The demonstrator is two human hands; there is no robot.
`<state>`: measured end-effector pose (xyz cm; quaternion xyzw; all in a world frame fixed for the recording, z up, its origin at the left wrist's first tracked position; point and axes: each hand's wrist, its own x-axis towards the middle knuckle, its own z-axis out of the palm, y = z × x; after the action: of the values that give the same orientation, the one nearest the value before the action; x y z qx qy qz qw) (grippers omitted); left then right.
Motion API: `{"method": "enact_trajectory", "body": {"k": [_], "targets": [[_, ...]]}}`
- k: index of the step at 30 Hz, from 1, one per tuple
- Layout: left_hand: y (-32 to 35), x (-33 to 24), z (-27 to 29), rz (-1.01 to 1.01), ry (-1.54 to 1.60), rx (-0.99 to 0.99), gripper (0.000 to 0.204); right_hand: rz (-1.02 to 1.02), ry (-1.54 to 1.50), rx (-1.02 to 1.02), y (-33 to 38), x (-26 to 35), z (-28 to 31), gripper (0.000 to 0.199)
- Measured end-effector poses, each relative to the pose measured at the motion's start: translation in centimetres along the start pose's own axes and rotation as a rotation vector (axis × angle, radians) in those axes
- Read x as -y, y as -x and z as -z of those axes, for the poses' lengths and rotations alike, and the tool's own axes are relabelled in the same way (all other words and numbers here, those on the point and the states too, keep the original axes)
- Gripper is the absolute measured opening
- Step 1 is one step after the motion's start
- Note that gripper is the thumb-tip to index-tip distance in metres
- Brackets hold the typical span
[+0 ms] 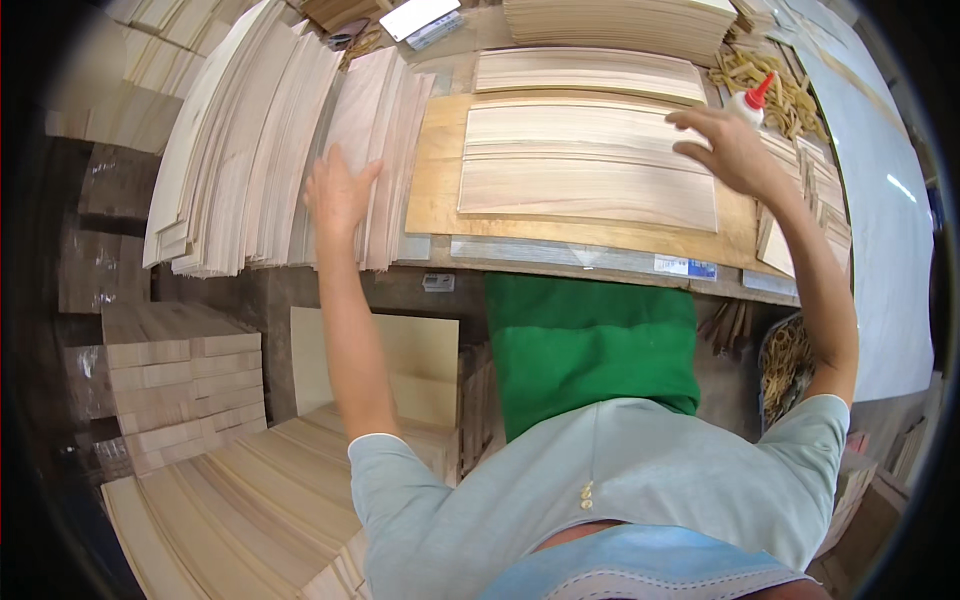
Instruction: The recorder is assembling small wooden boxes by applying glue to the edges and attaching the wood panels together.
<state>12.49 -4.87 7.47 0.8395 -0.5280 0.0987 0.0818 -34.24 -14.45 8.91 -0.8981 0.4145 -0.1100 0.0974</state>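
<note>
My left hand [340, 195] lies with fingers apart against a leaning row of thin wooden boards [270, 150] on the left of the workbench. Over the far right end of a pale grooved wooden panel [590, 180], my right hand [735, 150] is held with thumb and fingers apart and nothing visible between them. That panel rests on a yellowish base board [435, 170]. A narrower wooden board [590, 75] lies just beyond it. Close behind my right hand is a white bottle with a red nozzle [757, 97], partly hidden by the hand.
Loose rubber bands [780, 85] are heaped at the far right. Behind the panel stands a stack of boards [620, 22]. Wood strips [825, 205] lie by my right forearm. Stacked wooden blocks [185, 370] and more boards [230, 510] are at the lower left.
</note>
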Motion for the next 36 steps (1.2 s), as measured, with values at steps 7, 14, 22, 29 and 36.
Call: {"method": "enact_trajectory", "body": {"k": [7,14,22,29,36], "targets": [[-2.2,1.9,-1.1,0.021,0.081,0.053,0.075,-0.087,-0.295,0.035,7.0,2.6,0.2,0.032],[-1.2,-0.3,-0.3,0.149,0.146,-0.041,0.073,-0.116,-0.347,-0.021,9.7,1.3,0.1,0.032],[5.3,-9.3,6.9,-0.616,0.615,0.361,0.056,-0.097,-0.202,-0.551,7.7,0.8,1.8,0.054],[4.5,-13.2,5.0,-0.639,0.847,1.071,0.050,0.010,-0.215,-0.349,8.0,-1.3,-0.7,0.015],[1.7,-11.1,2.4,-0.579,0.371,0.552,0.029,-0.222,-0.234,-0.262,7.5,-4.6,-2.9,0.021]]}}
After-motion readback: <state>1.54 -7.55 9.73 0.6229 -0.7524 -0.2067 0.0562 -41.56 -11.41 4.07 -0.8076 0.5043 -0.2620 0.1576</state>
